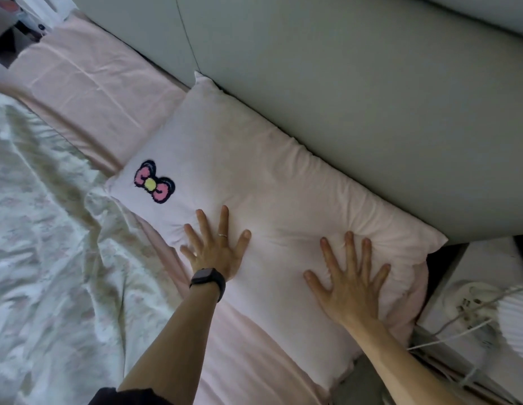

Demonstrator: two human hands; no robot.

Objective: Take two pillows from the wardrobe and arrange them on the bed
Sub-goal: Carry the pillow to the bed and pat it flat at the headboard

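A pale pink pillow with a pink bow patch lies on the bed against the grey headboard. My left hand, with a ring and a dark watch on the wrist, presses flat on the pillow's near edge, fingers spread. My right hand presses flat on the pillow's right end, fingers spread, denting the fabric. A second, flatter pink pillow lies further along the headboard at the upper left.
A crumpled white floral duvet covers the bed's left side over a pink sheet. A white bedside table with a round socket unit and cables stands at the right, past the bed's edge.
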